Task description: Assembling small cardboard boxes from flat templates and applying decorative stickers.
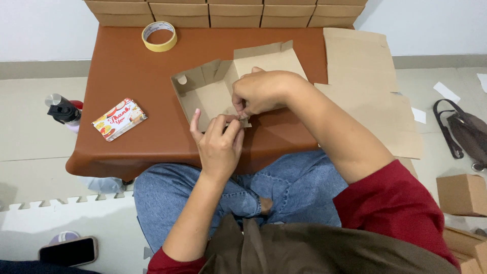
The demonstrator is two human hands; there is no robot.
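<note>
A half-folded cardboard box [213,89] is seen sitting on the low brown table [127,76], roughly mid-table and close to the near edge. Its near wall is pinched by both hands right where they meet. The right hand [261,94] is curled over the box's front right corner, fingers closed on a flap edge. The left hand [218,142] is placed just below it, at the table's near edge, thumb and fingertips narrowed onto the same flap, index finger sticking up a bit. So the box lies just beyond and under both hands, touching them.

A roll of yellowish tape [159,36] is found at the far left of the table, well apart. A small printed card [119,119] lies left of the box. Flat cardboard sheets [370,86] are spread to the right.
</note>
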